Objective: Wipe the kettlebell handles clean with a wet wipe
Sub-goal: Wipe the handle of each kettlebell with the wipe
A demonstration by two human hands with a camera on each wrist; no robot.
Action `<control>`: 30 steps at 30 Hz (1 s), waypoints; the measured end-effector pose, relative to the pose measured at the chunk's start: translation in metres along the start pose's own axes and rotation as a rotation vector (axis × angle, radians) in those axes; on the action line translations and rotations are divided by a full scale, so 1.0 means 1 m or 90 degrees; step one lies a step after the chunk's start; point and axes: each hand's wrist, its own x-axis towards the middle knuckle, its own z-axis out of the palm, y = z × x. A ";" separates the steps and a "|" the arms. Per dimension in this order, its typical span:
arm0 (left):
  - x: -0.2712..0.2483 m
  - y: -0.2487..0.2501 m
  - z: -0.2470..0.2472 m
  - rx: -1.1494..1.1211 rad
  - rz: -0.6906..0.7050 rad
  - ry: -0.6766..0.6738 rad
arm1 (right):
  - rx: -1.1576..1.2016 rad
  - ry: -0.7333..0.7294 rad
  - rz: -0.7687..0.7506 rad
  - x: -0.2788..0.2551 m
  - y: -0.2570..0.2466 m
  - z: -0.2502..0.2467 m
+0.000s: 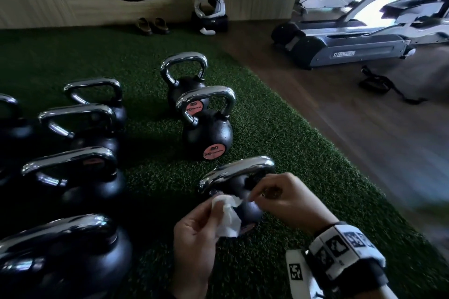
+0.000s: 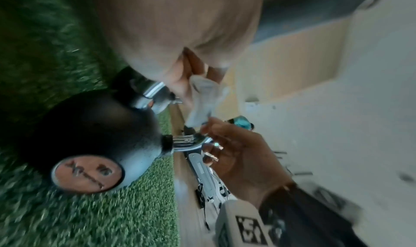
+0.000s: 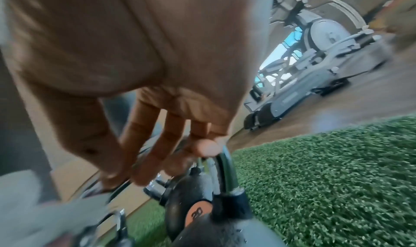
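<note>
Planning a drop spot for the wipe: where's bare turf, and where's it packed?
Bare turf right of the near kettlebell, up to the wood floor; also a strip between the two kettlebell columns. Left column is packed.

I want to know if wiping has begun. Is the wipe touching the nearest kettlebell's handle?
Cannot tell. In the head view the wipe, pinched by both hands, overlaps the kettlebell below its handle; no view plainly shows contact or gap.

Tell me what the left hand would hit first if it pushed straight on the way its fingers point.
Likely the chrome handle of the nearest kettlebell; the left hand, pinching the wet wipe, sits just short of it. Depth is uncertain.
</note>
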 end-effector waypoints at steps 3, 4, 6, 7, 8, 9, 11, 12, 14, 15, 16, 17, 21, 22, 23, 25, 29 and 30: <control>0.000 0.014 0.001 0.146 0.275 0.068 | -0.023 0.131 0.150 0.010 0.023 -0.005; 0.005 0.018 0.001 0.174 0.344 0.073 | -0.026 0.168 0.189 0.014 0.032 -0.003; 0.020 0.024 0.003 0.282 0.467 0.058 | 0.002 0.190 0.244 0.020 0.048 0.007; 0.030 0.026 0.004 0.355 0.519 0.039 | 0.028 0.179 0.262 0.023 0.057 0.013; 0.040 0.027 0.007 0.423 0.549 0.011 | 0.055 0.163 0.271 0.026 0.066 0.020; 0.049 0.028 0.011 0.474 0.553 -0.023 | 0.076 0.144 0.270 0.030 0.072 0.027; 0.061 0.027 0.018 0.550 0.535 -0.081 | 0.135 0.134 0.248 0.038 0.088 0.042; 0.064 0.025 0.020 0.585 0.534 -0.097 | 0.169 0.142 0.244 0.042 0.094 0.050; 0.065 0.020 0.021 0.632 0.545 -0.120 | 0.210 0.163 0.237 0.045 0.092 0.060; 0.065 0.018 0.019 0.633 0.551 -0.128 | 0.214 0.177 0.236 0.045 0.088 0.063; 0.065 0.017 0.014 0.621 0.554 -0.127 | 0.211 0.192 0.234 0.046 0.088 0.067; 0.064 0.017 0.008 0.599 0.549 -0.115 | 0.213 0.210 0.232 0.045 0.088 0.068; 0.064 0.012 -0.020 0.504 0.517 -0.041 | 0.256 0.222 0.214 0.046 0.089 0.070; 0.064 0.011 -0.023 0.505 0.529 -0.057 | 0.263 0.221 0.217 0.047 0.090 0.070; 0.064 0.008 -0.024 0.514 0.549 -0.080 | 0.265 0.222 0.218 0.047 0.091 0.070; 0.065 0.002 -0.028 0.508 0.571 -0.094 | 0.261 0.218 0.216 0.048 0.091 0.068; 0.067 -0.029 -0.052 0.343 0.448 -0.012 | 0.261 0.211 0.226 0.049 0.091 0.067; 0.065 -0.037 -0.055 0.313 0.423 -0.004 | 0.265 0.214 0.223 0.049 0.091 0.067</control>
